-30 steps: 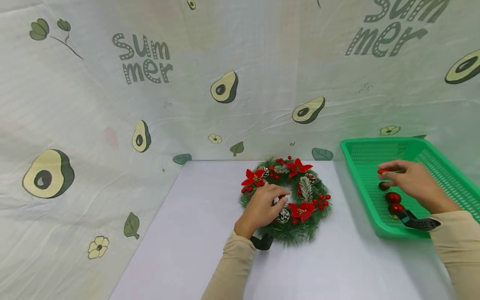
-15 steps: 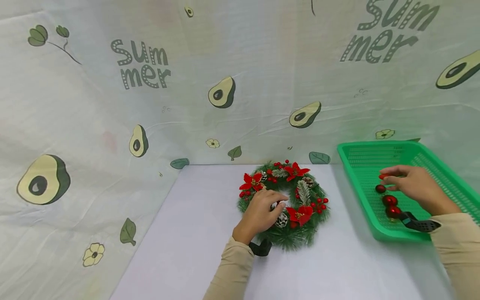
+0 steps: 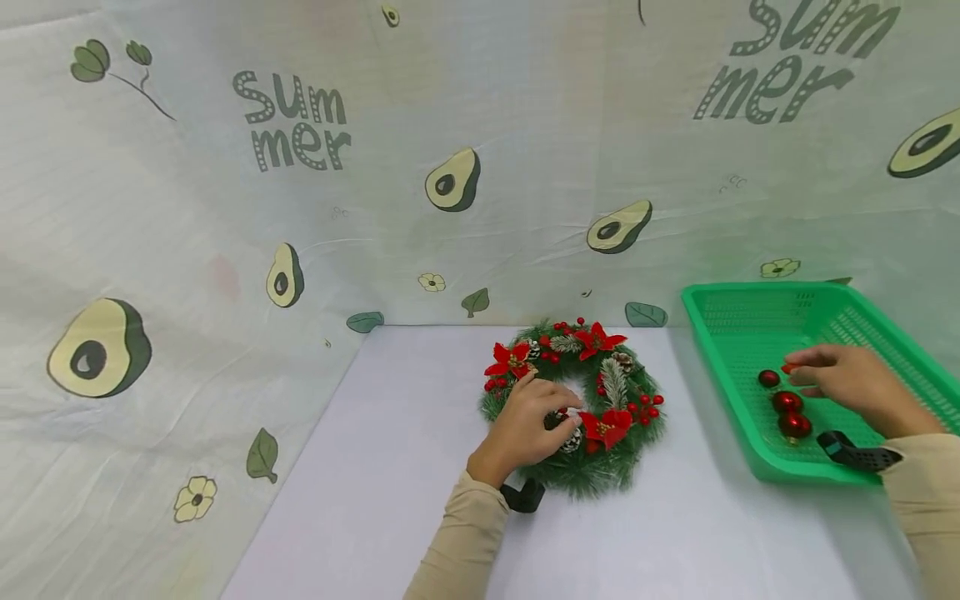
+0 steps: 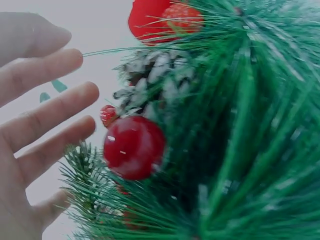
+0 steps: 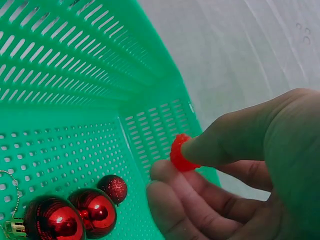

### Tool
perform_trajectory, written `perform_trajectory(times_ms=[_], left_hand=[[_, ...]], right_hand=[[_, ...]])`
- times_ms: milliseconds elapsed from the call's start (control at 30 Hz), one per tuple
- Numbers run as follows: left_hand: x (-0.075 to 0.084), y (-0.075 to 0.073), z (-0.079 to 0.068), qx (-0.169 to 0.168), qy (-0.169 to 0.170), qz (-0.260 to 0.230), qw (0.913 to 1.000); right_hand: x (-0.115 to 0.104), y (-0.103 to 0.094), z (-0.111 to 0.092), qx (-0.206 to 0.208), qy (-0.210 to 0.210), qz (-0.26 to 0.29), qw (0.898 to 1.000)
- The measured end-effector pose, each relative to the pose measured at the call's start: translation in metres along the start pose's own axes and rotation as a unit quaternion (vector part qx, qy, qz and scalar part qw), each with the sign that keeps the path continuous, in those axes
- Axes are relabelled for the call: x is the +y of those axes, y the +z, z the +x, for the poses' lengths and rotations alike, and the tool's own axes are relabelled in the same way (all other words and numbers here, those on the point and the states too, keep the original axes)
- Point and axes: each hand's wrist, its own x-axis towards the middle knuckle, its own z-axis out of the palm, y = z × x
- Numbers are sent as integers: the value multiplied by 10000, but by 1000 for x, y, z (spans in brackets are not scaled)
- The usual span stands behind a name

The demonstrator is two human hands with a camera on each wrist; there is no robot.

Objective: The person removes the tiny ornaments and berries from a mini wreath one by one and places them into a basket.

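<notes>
A bumpy red berry [image 5: 183, 153], much like a raspberry, is pinched by my right hand [image 3: 855, 379] inside the green basket [image 3: 768, 288]. Shiny red baubles [image 5: 96, 212] and a smaller glittery one [image 5: 112, 188] lie on the basket floor. My left hand [image 3: 525, 425] is over the left side of the green wreath [image 3: 585, 475]. Its fingers are spread and loose, holding nothing, in the left wrist view. Near those fingertips, a glossy red ball [image 4: 134, 147] and a frosted pine cone [image 4: 159, 75] sit among the needles.
Red poinsettias [image 3: 607, 426] and berry clusters [image 3: 647, 408] decorate the wreath on the white table [image 3: 405, 467]. Printed cloth [image 3: 525, 167] hangs behind the table and along its left. The basket's raised walls surround the right hand's area.
My right hand has shifted to the right within the basket, still pinching the berry, and more of the baubles shows. My left hand stays at the wreath, one finger slightly more raised.
</notes>
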Motion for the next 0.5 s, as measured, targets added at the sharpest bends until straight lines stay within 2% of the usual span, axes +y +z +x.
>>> perform_trajectory(times_ms=[267, 500], left_hand=[[-3, 1, 0, -196, 303, 253, 9990], [-7, 6, 0, -363, 329, 611, 9969]], right_hand=[[0, -3, 3, -26, -64, -149, 9999], [3, 2, 9, 103, -83, -113, 9998]])
